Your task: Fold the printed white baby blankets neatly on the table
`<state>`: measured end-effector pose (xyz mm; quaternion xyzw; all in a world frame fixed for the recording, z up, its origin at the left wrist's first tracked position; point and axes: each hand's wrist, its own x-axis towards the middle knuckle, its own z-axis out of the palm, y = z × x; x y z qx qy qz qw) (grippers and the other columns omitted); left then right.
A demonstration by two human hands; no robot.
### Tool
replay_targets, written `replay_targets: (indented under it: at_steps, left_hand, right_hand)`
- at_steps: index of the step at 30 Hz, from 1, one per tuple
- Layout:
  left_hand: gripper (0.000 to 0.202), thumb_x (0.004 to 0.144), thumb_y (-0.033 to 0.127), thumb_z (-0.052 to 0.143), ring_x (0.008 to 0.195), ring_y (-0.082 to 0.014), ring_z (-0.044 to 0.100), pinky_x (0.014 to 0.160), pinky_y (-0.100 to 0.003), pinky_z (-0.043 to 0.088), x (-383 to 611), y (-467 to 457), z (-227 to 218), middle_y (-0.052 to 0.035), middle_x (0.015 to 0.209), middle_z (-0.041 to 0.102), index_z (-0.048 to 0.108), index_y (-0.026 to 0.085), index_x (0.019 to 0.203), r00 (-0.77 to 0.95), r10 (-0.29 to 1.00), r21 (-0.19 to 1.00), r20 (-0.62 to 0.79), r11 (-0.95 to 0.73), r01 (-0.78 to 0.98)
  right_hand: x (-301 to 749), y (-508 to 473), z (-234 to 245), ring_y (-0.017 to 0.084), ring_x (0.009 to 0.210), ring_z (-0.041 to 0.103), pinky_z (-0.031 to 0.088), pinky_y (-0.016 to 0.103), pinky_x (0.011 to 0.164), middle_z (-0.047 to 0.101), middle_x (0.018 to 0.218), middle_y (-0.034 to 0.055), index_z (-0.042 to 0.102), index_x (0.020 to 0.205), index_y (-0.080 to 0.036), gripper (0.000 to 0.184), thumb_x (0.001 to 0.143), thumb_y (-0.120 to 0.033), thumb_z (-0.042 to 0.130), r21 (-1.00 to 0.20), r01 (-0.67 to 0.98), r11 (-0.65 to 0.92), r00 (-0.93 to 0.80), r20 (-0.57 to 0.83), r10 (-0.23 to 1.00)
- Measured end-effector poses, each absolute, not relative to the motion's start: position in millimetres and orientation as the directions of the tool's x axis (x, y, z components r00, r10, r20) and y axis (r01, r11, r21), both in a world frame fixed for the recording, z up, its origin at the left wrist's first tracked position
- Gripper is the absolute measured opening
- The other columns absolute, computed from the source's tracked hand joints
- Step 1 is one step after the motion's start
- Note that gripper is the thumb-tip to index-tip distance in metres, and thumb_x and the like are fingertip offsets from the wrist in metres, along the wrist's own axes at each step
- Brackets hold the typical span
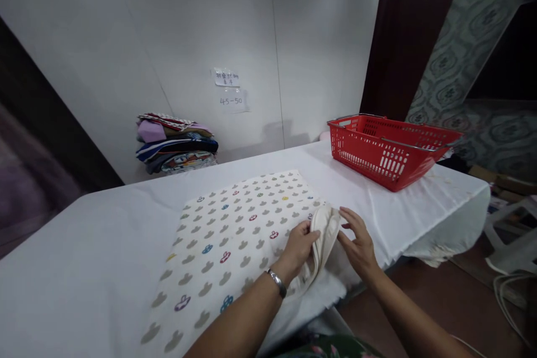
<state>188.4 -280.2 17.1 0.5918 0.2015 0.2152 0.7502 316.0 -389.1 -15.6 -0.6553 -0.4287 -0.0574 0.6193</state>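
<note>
A white cloth printed with grey mushroom shapes and a few coloured ones lies spread over the table. Its near right edge is lifted and turned up, showing plain cream layers. My left hand, with a silver bracelet at the wrist, is closed on this raised edge, the thumb on top. On the other side of the fold is my right hand, its fingers apart and curved, with the fingertips at or just touching the cloth's edge. The cloth partly hides the left fingers.
The white-covered table extends left and right. A red plastic basket stands at the back right. Folded fabrics are stacked by the wall at the back left. Paper labels hang on the wall. A pale stool stands at far right.
</note>
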Motion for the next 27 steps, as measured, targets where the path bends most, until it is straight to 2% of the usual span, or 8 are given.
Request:
replay_targets:
  at_steps: [2,4,6,8,11,16,19,27]
  left_hand:
    - [0.025,0.07,0.024,0.06,0.081,-0.0177,0.058,0.078,-0.031,0.044,189,-280,16,-0.0043,0.087,0.066,0.063,0.015,0.092,0.804,0.593,0.986,-0.041,0.156,-0.065]
    - [0.021,0.07,0.024,0.059,0.079,-0.0172,0.058,0.076,-0.031,0.044,190,-282,17,-0.0036,0.084,0.065,0.063,0.015,0.089,0.789,0.615,0.998,-0.017,0.061,-0.026]
    - [0.019,0.071,0.023,0.057,0.08,-0.0171,0.057,0.077,-0.03,0.043,192,-287,18,-0.0036,0.086,0.064,0.063,0.017,0.089,0.782,0.623,0.997,0.033,-0.071,0.014]
    - [0.019,0.072,0.021,0.056,0.083,-0.0173,0.055,0.078,-0.03,0.042,193,-294,20,-0.0038,0.09,0.063,0.063,0.019,0.089,0.782,0.615,0.978,0.105,-0.207,0.032]
    - [0.019,0.071,0.018,0.054,0.084,-0.0172,0.054,0.078,-0.029,0.041,194,-301,23,-0.0031,0.09,0.062,0.062,0.02,0.089,0.783,0.592,0.943,0.189,-0.331,0.024]
    - [0.01,0.073,0.021,0.054,0.075,-0.015,0.051,0.07,-0.027,0.039,196,-302,24,-0.0011,0.08,0.06,0.058,0.02,0.082,0.792,0.589,0.948,0.16,-0.314,0.042]
    - [0.008,0.075,0.025,0.056,0.073,-0.0144,0.051,0.068,-0.027,0.039,195,-300,22,-0.0006,0.078,0.059,0.057,0.02,0.081,0.801,0.583,0.965,0.138,-0.262,0.025]
    - [0.02,0.075,0.036,0.059,0.072,-0.0137,0.051,0.069,-0.026,0.041,197,-291,18,-0.0009,0.077,0.059,0.058,0.016,0.081,0.822,0.569,1.0,0.03,-0.008,-0.03]
  right_hand:
    - [316,-389,-20,0.024,0.1,0.055,0.051,0.036,0.07,0.056,0.115,0.0096,0.054,0.118,-0.024,0.047,0.074,-0.039,0.065,-0.894,0.44,0.089,0.773,0.427,0.469]
    - [313,-388,-21,0.021,0.084,0.059,0.051,0.034,0.063,0.061,0.1,0.0068,0.052,0.117,-0.023,0.049,0.074,-0.043,0.064,-0.986,0.125,0.113,0.827,0.166,0.537]
    - [308,-389,-19,0.019,0.074,0.061,0.05,0.033,0.063,0.064,0.092,0.0047,0.052,0.115,-0.021,0.047,0.075,-0.044,0.063,-0.972,-0.169,0.163,0.778,-0.03,0.627]
    - [303,-390,-14,0.02,0.077,0.062,0.05,0.035,0.068,0.065,0.093,0.0048,0.052,0.114,-0.022,0.047,0.074,-0.043,0.064,-0.924,-0.311,0.222,0.728,-0.082,0.68]
    - [298,-391,-4,0.022,0.085,0.063,0.05,0.036,0.072,0.066,0.099,0.0057,0.049,0.12,-0.023,0.051,0.075,-0.045,0.064,-0.907,-0.325,0.269,0.712,-0.047,0.701]
    - [292,-387,8,0.022,0.095,0.06,0.048,0.035,0.078,0.064,0.104,0.0058,0.045,0.127,-0.024,0.061,0.074,-0.048,0.065,-0.97,-0.138,0.201,0.712,0.044,0.701]
    - [290,-383,9,0.022,0.097,0.058,0.046,0.036,0.084,0.064,0.104,0.0056,0.047,0.126,-0.025,0.063,0.071,-0.045,0.068,-0.973,-0.076,0.218,0.718,0.099,0.689]
    - [292,-379,3,0.021,0.095,0.058,0.046,0.036,0.082,0.063,0.104,0.005,0.045,0.128,-0.026,0.06,0.074,-0.04,0.067,-0.945,-0.186,0.27,0.722,0.055,0.689]
